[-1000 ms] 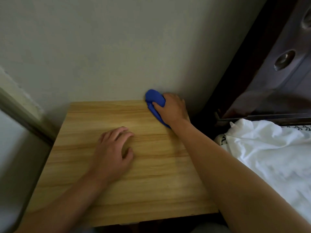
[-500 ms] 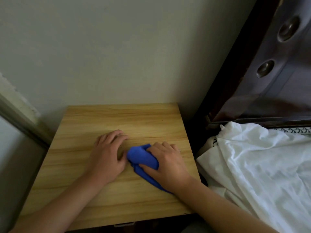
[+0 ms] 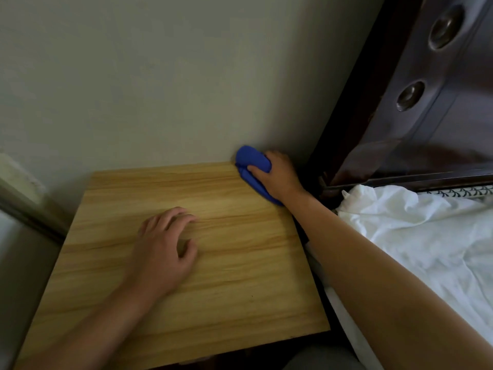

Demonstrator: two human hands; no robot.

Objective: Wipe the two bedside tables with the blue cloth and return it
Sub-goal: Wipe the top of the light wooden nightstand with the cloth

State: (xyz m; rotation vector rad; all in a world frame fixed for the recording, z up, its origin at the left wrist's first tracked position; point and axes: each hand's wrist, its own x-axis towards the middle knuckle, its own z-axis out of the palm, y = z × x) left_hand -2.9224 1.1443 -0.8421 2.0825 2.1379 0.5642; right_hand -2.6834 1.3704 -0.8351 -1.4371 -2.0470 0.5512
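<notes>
Wood-grain top of the bedside table (image 3: 226, 276) is seen from above, pale yellowish laminate with darker streaks running across it, kinda dim lighting overall. The blue cloth (image 3: 252, 166) is bunched up under the right hand (image 3: 277, 177), whose fingers are curled over it and pressing it down at the table's far corner, right against the plain greyish wall (image 3: 173, 76). The left hand (image 3: 162, 252) is laid palm-down on the wood with fingers loosely spread, nothing held, well apart from the cloth and nearer the camera than the right hand. Just past the right hand a dark padded headboard (image 3: 426, 102) with round buttons is seen, and beside the right forearm some rumpled white bedding (image 3: 413, 236) is piled up.
</notes>
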